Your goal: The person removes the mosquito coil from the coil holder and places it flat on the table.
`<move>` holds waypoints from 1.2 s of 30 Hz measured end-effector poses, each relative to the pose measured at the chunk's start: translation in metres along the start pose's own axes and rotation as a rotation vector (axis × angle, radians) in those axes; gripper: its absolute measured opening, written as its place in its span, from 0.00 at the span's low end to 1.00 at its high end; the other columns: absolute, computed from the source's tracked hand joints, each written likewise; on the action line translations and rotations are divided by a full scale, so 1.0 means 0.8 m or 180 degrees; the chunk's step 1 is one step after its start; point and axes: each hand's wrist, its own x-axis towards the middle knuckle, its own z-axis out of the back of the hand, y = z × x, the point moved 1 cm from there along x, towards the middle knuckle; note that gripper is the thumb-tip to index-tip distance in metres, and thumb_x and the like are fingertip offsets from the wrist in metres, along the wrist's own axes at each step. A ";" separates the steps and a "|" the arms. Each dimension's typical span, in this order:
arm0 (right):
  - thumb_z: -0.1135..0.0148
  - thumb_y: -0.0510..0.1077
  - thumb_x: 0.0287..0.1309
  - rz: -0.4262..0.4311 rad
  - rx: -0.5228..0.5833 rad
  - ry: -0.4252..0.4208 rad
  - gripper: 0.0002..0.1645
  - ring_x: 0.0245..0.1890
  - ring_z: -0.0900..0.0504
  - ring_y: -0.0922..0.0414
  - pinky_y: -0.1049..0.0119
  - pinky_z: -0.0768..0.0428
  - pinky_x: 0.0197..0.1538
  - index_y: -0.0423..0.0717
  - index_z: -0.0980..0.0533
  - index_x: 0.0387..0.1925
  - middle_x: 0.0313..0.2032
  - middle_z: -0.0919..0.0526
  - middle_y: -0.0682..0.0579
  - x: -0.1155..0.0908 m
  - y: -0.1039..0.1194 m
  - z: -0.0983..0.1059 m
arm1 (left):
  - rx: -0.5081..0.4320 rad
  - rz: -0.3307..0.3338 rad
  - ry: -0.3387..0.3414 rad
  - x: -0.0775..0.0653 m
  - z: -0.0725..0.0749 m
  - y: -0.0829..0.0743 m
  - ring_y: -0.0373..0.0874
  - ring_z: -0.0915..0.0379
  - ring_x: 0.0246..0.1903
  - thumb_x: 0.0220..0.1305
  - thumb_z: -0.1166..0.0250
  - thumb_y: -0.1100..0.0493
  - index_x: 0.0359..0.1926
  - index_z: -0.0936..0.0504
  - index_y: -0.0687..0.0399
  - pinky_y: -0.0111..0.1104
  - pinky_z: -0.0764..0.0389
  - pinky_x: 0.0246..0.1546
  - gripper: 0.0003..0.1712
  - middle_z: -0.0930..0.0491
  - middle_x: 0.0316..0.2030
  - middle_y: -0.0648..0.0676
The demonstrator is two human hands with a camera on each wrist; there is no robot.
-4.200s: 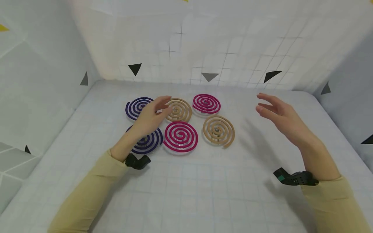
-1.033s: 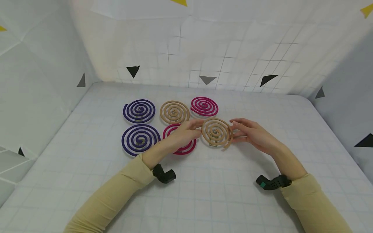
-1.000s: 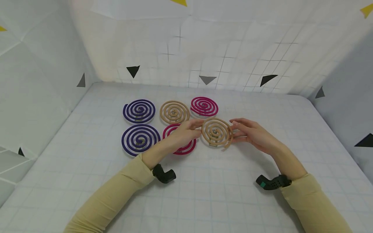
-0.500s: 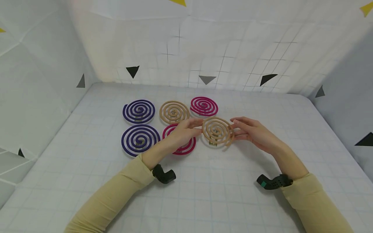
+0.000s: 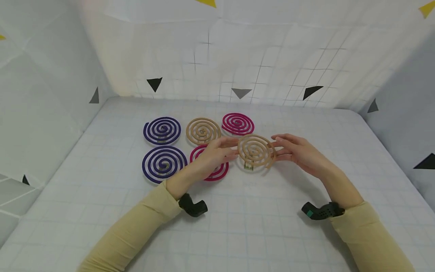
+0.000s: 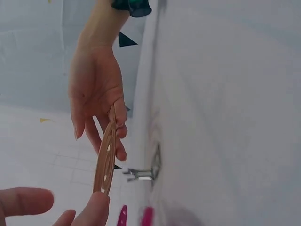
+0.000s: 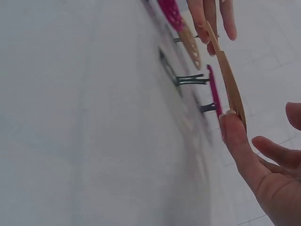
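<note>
Forearms angled inward, the left hand [image 5: 211,158] and right hand [image 5: 302,154] grip, by the fingertips, opposite edges of the thin, flat tan spiral coil [image 5: 254,150], slightly tilted, raised above a small metal stand [image 5: 249,165].

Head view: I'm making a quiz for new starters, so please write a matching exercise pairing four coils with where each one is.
1. Nearer tan coil
2. Farther tan coil
3. Nearer pink coil
4. Farther pink coil

A. Right end of the back row
B. Partly hidden behind the left hand
C. Held between the left hand and right hand, above a small stand
D. Middle of the back row

Pairs: 1-C, 2-D, 3-B, 4-A
</note>
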 end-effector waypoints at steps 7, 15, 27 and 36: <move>0.49 0.56 0.74 0.0097 0.0285 -0.0335 0.35 0.48 0.16 0.62 0.70 0.17 0.51 0.40 0.41 0.70 0.56 0.22 0.54 -0.007 0.027 0.018 | -0.0679 -0.0142 -0.0225 0.012 -0.025 -0.016 0.57 0.30 0.63 0.73 0.51 0.67 0.69 0.35 0.65 0.43 0.26 0.65 0.26 0.31 0.67 0.64; 0.48 0.61 0.71 0.0026 0.0897 -0.0642 0.40 0.54 0.19 0.60 0.70 0.17 0.51 0.46 0.45 0.74 0.72 0.38 0.42 -0.002 0.042 0.026 | -0.1579 -0.0202 -0.0552 0.036 -0.044 -0.036 0.58 0.32 0.65 0.72 0.51 0.65 0.67 0.32 0.67 0.45 0.28 0.67 0.24 0.32 0.67 0.65; 0.44 0.55 0.71 0.0314 0.1874 -0.1131 0.30 0.62 0.30 0.52 0.70 0.19 0.52 0.47 0.37 0.65 0.70 0.38 0.44 0.007 0.058 0.038 | -0.2169 -0.0448 -0.0716 0.075 -0.076 -0.065 0.59 0.32 0.66 0.71 0.52 0.63 0.63 0.29 0.65 0.47 0.28 0.66 0.22 0.32 0.67 0.66; 0.43 0.52 0.71 0.0585 0.2033 -0.1340 0.25 0.61 0.29 0.51 0.68 0.21 0.57 0.38 0.32 0.58 0.60 0.30 0.44 0.017 0.072 0.052 | -0.2625 -0.0529 -0.0769 0.097 -0.089 -0.077 0.58 0.30 0.64 0.71 0.51 0.60 0.59 0.24 0.62 0.45 0.26 0.65 0.20 0.28 0.65 0.65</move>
